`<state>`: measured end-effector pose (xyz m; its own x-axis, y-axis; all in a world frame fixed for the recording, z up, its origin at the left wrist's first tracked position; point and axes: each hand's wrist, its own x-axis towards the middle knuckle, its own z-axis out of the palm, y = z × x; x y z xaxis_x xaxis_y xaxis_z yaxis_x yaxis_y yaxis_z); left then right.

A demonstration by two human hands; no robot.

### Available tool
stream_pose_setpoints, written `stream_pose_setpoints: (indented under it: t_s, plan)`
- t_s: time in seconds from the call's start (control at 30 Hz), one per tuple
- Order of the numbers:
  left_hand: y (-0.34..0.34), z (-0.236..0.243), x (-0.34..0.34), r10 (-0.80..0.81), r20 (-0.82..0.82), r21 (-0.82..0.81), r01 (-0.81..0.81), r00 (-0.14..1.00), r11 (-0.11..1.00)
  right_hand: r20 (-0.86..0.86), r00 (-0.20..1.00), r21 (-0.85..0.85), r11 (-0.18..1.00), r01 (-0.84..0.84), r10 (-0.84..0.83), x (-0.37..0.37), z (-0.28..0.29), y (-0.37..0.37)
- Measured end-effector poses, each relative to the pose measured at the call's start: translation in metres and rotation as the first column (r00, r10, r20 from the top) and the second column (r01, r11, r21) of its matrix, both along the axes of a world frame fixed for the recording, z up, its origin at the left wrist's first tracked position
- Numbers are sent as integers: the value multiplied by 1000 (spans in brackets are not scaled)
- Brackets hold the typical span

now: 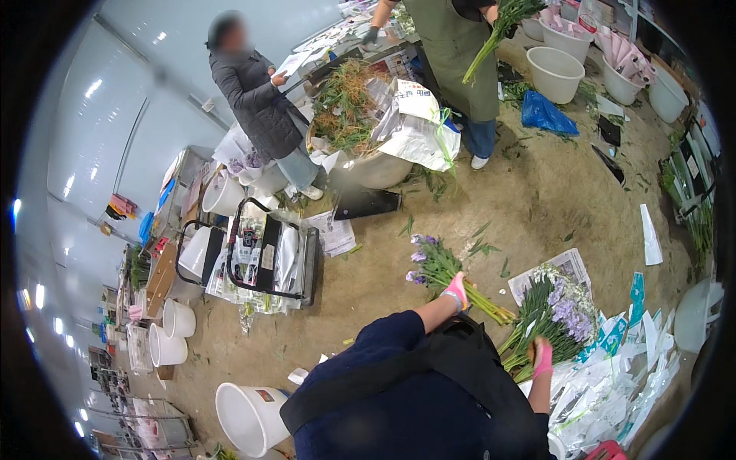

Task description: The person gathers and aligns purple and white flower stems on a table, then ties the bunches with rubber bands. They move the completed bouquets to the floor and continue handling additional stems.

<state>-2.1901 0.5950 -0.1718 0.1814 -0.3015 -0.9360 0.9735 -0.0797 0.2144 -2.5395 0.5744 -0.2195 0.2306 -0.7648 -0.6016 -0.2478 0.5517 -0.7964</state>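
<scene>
Lower centre-right: left hand, fingers curled round small bunch; right hand at large bunch, finger closure indeterminable. Apparent step: gathering stems. Next calls for aligned ends.

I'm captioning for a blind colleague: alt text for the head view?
A person's left hand holds purple flowers and the right hand touches a larger bunch above a littered floor. Beyond, two people stand beside a tub of plant trimmings.
</scene>
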Motion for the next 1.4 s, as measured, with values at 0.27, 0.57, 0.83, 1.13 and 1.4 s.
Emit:
stream_pose_setpoints:
  t_s: [0.27, 0.57, 0.83, 1.13, 1.4]
  plan:
    - [-45, 64, -113, -537, 421, 310, 440, 731, 843, 412, 728, 68, 779, -624, 547, 88, 130, -67]
    - [-58, -11, -157, -790, 320, -298, 847, 523, 440, -216, 898, 13, 921, -390, 384, 41, 160, -12]
    - [-22, 5, -14, -866, 454, 244, 964, -208, -104, -528, 848, 251, 963, 96, 53, -18, 154, 106]
    - [80, -75, 153, -972, 222, 634, 769, -81, 81, -627, 758, 134, 933, 333, -180, -59, 93, 187]
    - [73, -66, 94, -553, 254, 816, 482, -794, -318, -354, 781, -9, 837, 548, -515, -47, 94, 150]
